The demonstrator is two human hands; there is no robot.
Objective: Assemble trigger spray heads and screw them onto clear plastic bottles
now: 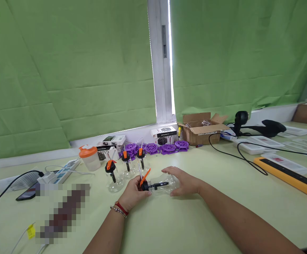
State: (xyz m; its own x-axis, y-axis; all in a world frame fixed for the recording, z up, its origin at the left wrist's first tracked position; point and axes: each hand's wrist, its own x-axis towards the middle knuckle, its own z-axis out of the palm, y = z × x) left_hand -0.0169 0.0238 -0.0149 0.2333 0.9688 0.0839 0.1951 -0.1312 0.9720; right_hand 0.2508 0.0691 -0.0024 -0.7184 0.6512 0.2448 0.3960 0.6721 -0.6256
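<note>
A clear bottle [166, 181] lies on its side between my two hands, just over the table. It has a black cap, a raised orange lever, a thin metal rod and a black tube inside. My left hand [132, 193] is closed around the cap end. My right hand [187, 182] wraps the rounded base from the other side. Beyond my left hand stand three similar upright clear bottles, the front bottle [115, 185], the middle bottle [128, 172] and the far bottle [144, 165], each with a black and orange cap.
Purple round plastic parts [151, 149] line the back, near small printed boxes [164, 132] and an open cardboard box [202, 132]. A shaker cup [90, 158] and a power strip [67, 170] are on the left. Black cables [251, 163] and a yellow-black bar [288, 176] lie right.
</note>
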